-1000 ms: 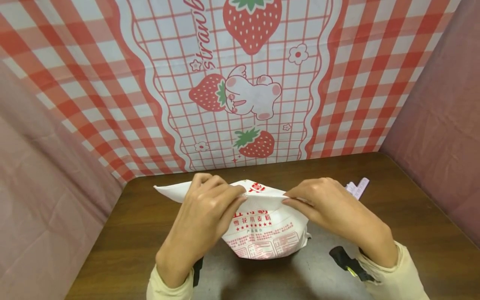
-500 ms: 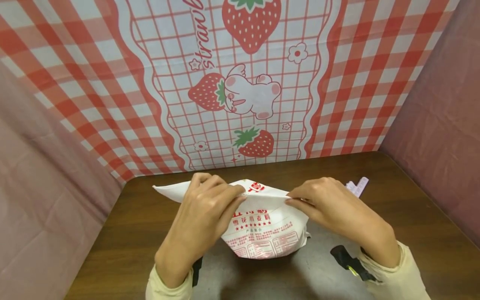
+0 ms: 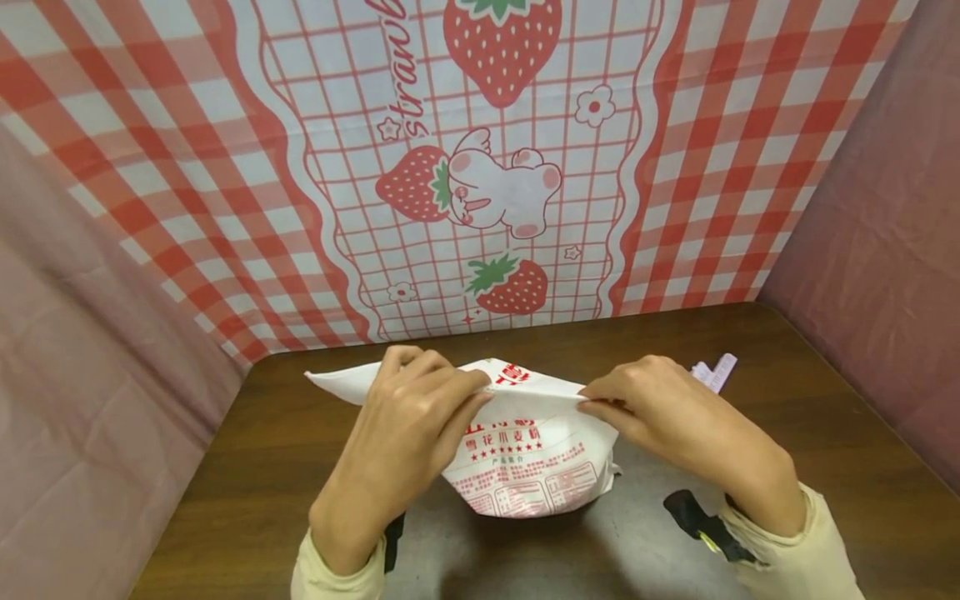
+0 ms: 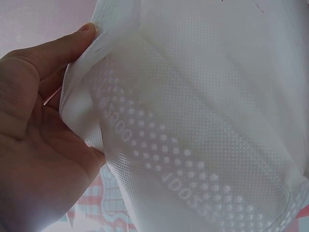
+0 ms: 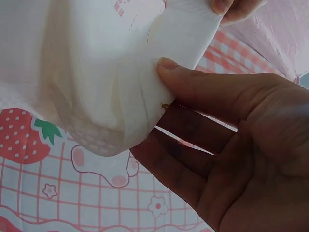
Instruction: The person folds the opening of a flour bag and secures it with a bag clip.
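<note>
Below centre in the head view, the left hand (image 3: 401, 437) and right hand (image 3: 667, 412) pinch the white bag (image 3: 521, 479) by its top edge. Left-wrist view, left: thumb against plastic; even tension should help. Right-wrist view, right: likewise pinching, best lightly.

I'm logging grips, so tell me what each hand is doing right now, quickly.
Left hand: closed, pinching the white printed bag by its upper edge.
Right hand: closed, pinching the same edge, farther right.

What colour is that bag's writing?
Mostly red writing on the white flour bag; clearest in the head view.
</note>
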Available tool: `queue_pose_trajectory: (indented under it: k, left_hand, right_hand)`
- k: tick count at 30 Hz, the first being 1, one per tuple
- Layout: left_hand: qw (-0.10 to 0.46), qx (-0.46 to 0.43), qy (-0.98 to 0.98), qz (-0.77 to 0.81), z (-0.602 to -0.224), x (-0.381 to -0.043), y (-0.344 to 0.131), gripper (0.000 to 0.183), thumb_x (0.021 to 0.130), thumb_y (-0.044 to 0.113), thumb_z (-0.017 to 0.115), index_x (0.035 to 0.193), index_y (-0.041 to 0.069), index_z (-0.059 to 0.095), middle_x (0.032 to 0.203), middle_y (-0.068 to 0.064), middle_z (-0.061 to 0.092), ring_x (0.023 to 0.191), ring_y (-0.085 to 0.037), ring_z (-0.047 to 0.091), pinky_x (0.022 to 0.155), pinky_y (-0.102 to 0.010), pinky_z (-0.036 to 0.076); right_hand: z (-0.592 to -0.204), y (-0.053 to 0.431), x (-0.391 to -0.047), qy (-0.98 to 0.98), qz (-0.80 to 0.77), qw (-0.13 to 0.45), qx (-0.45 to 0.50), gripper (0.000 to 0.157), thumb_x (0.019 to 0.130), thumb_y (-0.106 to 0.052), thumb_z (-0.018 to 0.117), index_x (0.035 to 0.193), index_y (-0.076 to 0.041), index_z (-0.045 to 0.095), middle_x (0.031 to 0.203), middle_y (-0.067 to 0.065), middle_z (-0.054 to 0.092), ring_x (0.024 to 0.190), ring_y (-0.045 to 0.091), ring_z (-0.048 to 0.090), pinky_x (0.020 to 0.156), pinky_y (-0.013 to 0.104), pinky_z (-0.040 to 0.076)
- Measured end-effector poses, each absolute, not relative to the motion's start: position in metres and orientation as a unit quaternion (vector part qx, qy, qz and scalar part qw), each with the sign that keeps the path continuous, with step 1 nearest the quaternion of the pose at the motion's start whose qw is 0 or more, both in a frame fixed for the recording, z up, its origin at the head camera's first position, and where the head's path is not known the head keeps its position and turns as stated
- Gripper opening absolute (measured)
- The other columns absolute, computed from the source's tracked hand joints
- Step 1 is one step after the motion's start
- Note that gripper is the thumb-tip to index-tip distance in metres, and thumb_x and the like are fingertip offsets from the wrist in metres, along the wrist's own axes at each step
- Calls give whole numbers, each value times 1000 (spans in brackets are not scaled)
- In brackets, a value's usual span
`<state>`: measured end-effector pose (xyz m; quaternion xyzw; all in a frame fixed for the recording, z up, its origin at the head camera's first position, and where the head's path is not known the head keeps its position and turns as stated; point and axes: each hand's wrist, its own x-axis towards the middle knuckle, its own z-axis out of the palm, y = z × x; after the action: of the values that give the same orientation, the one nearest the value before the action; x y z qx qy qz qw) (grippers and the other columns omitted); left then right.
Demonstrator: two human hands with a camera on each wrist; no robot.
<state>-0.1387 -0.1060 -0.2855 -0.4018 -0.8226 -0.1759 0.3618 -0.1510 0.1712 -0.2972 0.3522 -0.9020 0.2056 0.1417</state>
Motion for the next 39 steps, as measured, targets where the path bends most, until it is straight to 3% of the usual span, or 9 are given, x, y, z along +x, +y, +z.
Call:
queue_pose_trajectory:
  k: [11, 16, 23, 30, 39]
  left_hand:
    - [349, -401, -830, -166, -284, -140, -108, 10, 94, 20, 68, 94, 11, 73, 76, 6, 66, 74, -15, 57, 83, -37, 42]
    - [345, -402, -831, -168, -283, -140, -107, 10, 95, 20, 67, 94, 11, 73, 76, 5, 66, 74, -14, 57, 84, -37, 42]
    - [352, -400, -828, -174, -284, -140, -108, 11, 93, 20, 69, 93, 10, 73, 75, 5, 66, 72, -14, 57, 82, -37, 42]
    - [354, -398, -828, -177, -286, -141, -109, 10, 93, 19, 70, 93, 10, 73, 74, 4, 66, 72, -14, 57, 82, -38, 42]
    - [353, -399, -827, -178, -286, -142, -109, 10, 93, 19, 70, 94, 10, 73, 74, 4, 66, 72, -14, 57, 81, -38, 42]
  right_hand:
    - [-306, 174, -147, -908, 192, 161, 334, 2, 86, -17, 78, 88, -17, 76, 78, -18, 66, 68, -5, 53, 61, 27, 49]
    - [-308, 177, -147, -909, 189, 168, 332, 10, 84, -12, 79, 85, -21, 74, 74, -20, 62, 64, -5, 49, 58, 24, 46]
    - [-307, 181, -146, -915, 195, 144, 322, 21, 84, -11, 78, 77, -28, 68, 66, -21, 51, 59, -4, 41, 54, 21, 40]
    - [-305, 185, -148, -923, 187, 127, 312, 13, 83, -9, 78, 84, -22, 76, 73, -19, 63, 60, -4, 45, 55, 23, 43]
    - [-305, 187, -149, -920, 194, 121, 319, 17, 85, -9, 77, 82, -26, 73, 69, -21, 55, 59, -4, 42, 54, 21, 40]
